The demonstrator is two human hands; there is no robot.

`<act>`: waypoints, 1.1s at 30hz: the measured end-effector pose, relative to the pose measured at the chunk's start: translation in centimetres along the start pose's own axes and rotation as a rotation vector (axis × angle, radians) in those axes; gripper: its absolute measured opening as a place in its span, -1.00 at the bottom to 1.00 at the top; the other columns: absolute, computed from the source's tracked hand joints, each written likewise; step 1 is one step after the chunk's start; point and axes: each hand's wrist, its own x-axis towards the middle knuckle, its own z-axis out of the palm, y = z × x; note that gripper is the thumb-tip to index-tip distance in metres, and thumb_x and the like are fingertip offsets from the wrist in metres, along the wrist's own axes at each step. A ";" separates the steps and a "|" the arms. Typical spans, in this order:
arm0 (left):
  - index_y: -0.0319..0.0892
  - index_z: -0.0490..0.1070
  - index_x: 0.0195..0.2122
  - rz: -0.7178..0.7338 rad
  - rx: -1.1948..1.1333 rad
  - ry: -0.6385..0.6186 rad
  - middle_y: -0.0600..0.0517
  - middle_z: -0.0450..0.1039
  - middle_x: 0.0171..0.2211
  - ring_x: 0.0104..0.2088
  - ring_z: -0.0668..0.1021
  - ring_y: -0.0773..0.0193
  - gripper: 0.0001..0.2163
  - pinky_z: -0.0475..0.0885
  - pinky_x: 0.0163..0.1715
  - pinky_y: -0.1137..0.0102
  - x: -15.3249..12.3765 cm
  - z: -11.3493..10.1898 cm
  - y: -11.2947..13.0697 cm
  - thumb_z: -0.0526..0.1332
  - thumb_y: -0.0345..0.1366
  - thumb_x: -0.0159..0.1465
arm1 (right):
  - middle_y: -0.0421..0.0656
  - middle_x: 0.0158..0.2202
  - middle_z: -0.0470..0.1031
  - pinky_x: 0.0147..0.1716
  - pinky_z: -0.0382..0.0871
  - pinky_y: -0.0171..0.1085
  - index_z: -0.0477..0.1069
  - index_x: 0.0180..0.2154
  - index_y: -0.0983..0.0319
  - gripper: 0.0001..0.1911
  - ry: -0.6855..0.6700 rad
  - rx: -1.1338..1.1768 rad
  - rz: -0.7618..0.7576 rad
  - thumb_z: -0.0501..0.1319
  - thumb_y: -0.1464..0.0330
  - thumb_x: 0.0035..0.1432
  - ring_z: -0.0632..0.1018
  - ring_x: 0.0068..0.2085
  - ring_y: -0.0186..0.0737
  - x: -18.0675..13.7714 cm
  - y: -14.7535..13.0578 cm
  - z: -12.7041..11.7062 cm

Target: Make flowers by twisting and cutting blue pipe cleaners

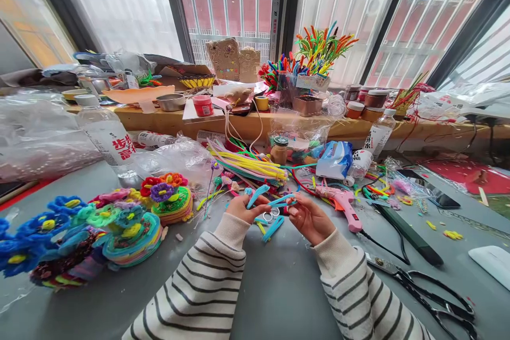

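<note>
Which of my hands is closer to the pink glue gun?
Right. Your right hand is just left of the pink glue gun; your left hand is farther left, beyond the right hand.

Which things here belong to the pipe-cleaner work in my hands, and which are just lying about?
Probably in the job:
- held blue pipe-cleaner pieces
- coloured pipe-cleaner bundle, just beyond
- pink glue gun, close by
- large black-handled scissors

Probably just lying about:
- white computer mouse
- smartphone
- labelled water bottle, far left
</note>
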 end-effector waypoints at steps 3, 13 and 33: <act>-0.27 0.41 -0.53 0.009 0.007 0.002 -0.03 0.46 -0.59 -0.52 0.47 0.25 -0.80 0.36 -0.42 0.38 0.0 0.0 -0.1 0.23 -0.24 -0.15 | -0.24 -0.57 0.40 -0.63 0.31 -0.54 0.32 -0.52 0.29 -0.93 0.037 -0.015 -0.002 0.20 0.45 -0.18 0.39 -0.60 -0.51 0.1 -0.1 -0.1; -0.24 0.46 -0.53 0.030 0.063 0.007 -0.01 0.46 -0.57 -0.50 0.45 0.27 -0.81 0.34 -0.42 0.40 0.0 -0.1 -0.4 0.23 -0.24 -0.16 | -0.24 -0.55 0.39 -0.58 0.34 -0.58 0.33 -0.54 0.31 -0.91 0.022 -0.047 -0.025 0.23 0.46 -0.20 0.40 -0.58 -0.54 0.2 -0.2 -0.4; -0.25 0.45 -0.59 -0.134 -0.126 -0.016 0.03 0.43 -0.67 -0.82 0.18 0.55 -0.83 0.07 -0.84 0.53 -0.5 -0.2 0.9 0.25 -0.26 -0.21 | -0.22 -0.61 0.41 -0.63 0.34 -0.55 0.39 -0.54 0.35 -0.86 0.138 -0.051 -0.020 0.28 0.44 -0.27 0.43 -0.58 -0.49 0.2 0.2 -0.7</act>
